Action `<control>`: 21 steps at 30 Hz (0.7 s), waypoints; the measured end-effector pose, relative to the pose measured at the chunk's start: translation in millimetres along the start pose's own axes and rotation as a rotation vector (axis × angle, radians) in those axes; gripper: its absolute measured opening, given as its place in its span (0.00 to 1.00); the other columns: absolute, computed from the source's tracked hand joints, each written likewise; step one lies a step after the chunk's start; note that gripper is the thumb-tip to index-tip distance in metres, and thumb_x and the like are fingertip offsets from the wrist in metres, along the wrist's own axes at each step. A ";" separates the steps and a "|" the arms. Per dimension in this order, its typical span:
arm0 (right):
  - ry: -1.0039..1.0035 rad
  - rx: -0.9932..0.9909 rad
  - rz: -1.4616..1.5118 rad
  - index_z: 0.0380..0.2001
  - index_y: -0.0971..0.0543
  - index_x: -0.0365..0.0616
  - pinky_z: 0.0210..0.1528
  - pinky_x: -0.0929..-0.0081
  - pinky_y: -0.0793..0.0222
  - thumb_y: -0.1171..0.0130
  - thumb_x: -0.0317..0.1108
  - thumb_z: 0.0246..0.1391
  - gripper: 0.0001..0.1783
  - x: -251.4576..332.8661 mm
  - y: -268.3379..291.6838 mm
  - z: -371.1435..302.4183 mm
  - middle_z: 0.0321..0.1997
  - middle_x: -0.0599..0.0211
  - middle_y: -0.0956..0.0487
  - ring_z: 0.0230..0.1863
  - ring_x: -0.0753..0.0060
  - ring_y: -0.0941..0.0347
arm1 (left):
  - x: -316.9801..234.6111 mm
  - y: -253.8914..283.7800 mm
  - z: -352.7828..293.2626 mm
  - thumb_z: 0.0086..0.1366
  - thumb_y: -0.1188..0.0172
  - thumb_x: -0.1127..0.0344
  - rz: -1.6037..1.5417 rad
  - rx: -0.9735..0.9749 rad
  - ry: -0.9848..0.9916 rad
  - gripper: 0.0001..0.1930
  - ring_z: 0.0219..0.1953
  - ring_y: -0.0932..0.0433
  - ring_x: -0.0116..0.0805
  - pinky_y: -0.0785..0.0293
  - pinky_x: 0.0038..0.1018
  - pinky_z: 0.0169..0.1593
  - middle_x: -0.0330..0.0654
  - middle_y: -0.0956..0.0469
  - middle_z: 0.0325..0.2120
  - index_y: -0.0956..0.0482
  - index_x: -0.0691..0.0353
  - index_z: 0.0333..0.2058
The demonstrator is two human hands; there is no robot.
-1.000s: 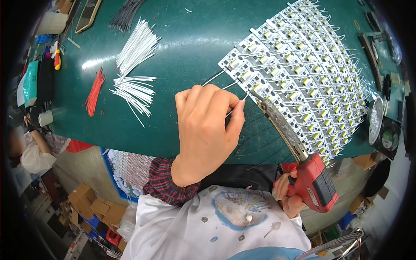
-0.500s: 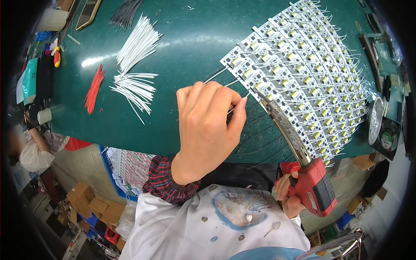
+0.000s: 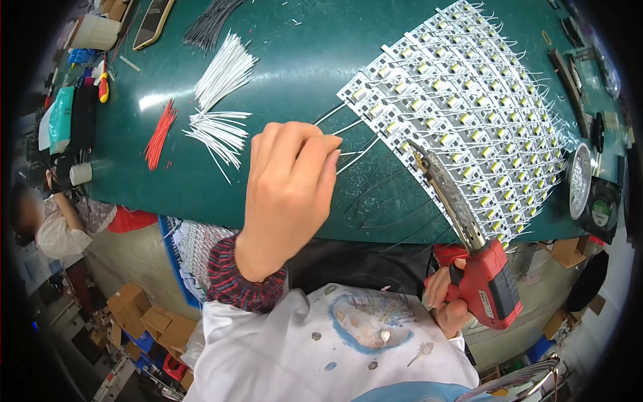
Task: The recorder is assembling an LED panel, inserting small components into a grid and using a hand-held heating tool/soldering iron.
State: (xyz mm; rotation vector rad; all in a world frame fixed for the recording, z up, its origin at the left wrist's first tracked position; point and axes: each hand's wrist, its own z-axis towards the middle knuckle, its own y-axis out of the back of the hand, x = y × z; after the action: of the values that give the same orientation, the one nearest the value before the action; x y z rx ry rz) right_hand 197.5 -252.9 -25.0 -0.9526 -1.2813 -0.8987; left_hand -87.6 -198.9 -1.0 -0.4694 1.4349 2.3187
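Note:
A slanted sheet of small white circuit boards point(image 3: 462, 114) with yellow components and short white wires lies at the right of the table. My left hand point(image 3: 284, 187) is closed left of the sheet's edge. Thumb and fingertips pinch a thin white wire point(image 3: 350, 153) that runs toward the boards. Other white and dark wires stick out from the same edge, one partly behind my fingers. My right hand point(image 3: 447, 298) grips a red soldering gun point(image 3: 492, 285). Its long metal barrel slants up-left, with the tip over the boards at the sheet's left edge.
Bundles of white wires point(image 3: 224, 74), red wires point(image 3: 159, 134) and black wires point(image 3: 213, 23) lie on the green table point(image 3: 288, 87). A phone point(image 3: 153, 23) is at the far left. A round metal dish point(image 3: 580, 181) stands at right. Another person point(image 3: 60, 228) sits at left.
My left hand has drawn back to the left, away from the board edge, baring more of the wires there. The soldering gun has barely moved. The view has shifted slightly.

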 end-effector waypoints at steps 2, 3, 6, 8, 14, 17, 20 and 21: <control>0.014 -0.022 0.031 0.54 0.36 0.34 0.15 0.80 0.43 0.45 0.62 0.51 0.42 -0.9 -1.4 -1.3 0.10 0.75 0.36 0.10 0.79 0.40 | 0.4 5.7 2.5 0.48 0.38 0.79 0.052 0.058 -0.083 0.07 0.32 0.29 0.40 0.33 0.31 0.35 0.43 0.28 0.29 0.24 0.66 0.29; 0.017 -0.027 0.028 0.54 0.36 0.34 0.15 0.79 0.43 0.44 0.62 0.51 0.42 2.0 -2.1 -1.0 0.10 0.75 0.36 0.10 0.79 0.40 | -0.3 7.3 4.8 0.49 0.39 0.80 0.068 0.090 -0.127 0.07 0.31 0.28 0.41 0.31 0.30 0.34 0.43 0.27 0.29 0.24 0.67 0.29; 0.031 -0.020 0.023 0.54 0.37 0.34 0.15 0.79 0.43 0.44 0.61 0.51 0.42 5.4 -4.4 -0.9 0.10 0.75 0.36 0.10 0.78 0.40 | -3.5 11.3 6.2 0.48 0.39 0.80 0.240 0.220 -0.239 0.06 0.30 0.29 0.39 0.31 0.30 0.33 0.43 0.29 0.27 0.26 0.68 0.27; 0.036 -0.014 0.026 0.54 0.37 0.34 0.15 0.79 0.43 0.44 0.61 0.51 0.42 5.6 -5.7 -1.0 0.10 0.75 0.36 0.10 0.78 0.40 | -8.7 13.5 11.8 0.47 0.39 0.80 0.307 0.283 -0.262 0.07 0.29 0.29 0.39 0.31 0.30 0.33 0.43 0.29 0.27 0.27 0.68 0.26; 0.025 -0.012 0.019 0.54 0.37 0.35 0.15 0.79 0.43 0.45 0.62 0.51 0.42 3.0 3.4 -8.8 0.10 0.75 0.36 0.10 0.78 0.41 | -2.5 21.1 19.1 0.46 0.39 0.80 0.272 0.208 -0.202 0.08 0.26 0.28 0.39 0.31 0.31 0.30 0.42 0.28 0.24 0.27 0.66 0.26; 0.028 0.011 0.034 0.55 0.37 0.35 0.15 0.79 0.44 0.45 0.62 0.51 0.42 -0.1 7.9 -10.2 0.10 0.75 0.36 0.10 0.78 0.41 | -9.1 20.4 11.5 0.47 0.39 0.80 0.065 0.080 -0.077 0.07 0.24 0.27 0.38 0.30 0.29 0.30 0.42 0.26 0.22 0.25 0.65 0.27; -0.029 -0.059 0.043 0.56 0.38 0.36 0.16 0.79 0.45 0.45 0.63 0.51 0.43 3.6 3.6 -11.2 0.10 0.75 0.36 0.10 0.78 0.41 | -27.1 6.6 10.2 0.48 0.38 0.79 -0.118 0.083 -0.074 0.07 0.25 0.26 0.37 0.32 0.30 0.37 0.40 0.25 0.22 0.23 0.63 0.27; -0.044 -0.077 0.026 0.56 0.38 0.35 0.16 0.79 0.45 0.45 0.63 0.50 0.44 10.7 1.3 -11.0 0.10 0.75 0.36 0.10 0.78 0.41 | -30.5 -2.3 11.5 0.48 0.38 0.78 -0.151 0.067 -0.049 0.06 0.25 0.27 0.36 0.34 0.30 0.38 0.39 0.25 0.21 0.23 0.62 0.27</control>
State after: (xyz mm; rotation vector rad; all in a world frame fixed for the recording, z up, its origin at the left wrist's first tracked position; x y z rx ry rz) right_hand 203.4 -262.9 -14.9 -1.0521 -1.2760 -0.9175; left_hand -60.9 -191.8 16.3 -0.4812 1.3996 2.1426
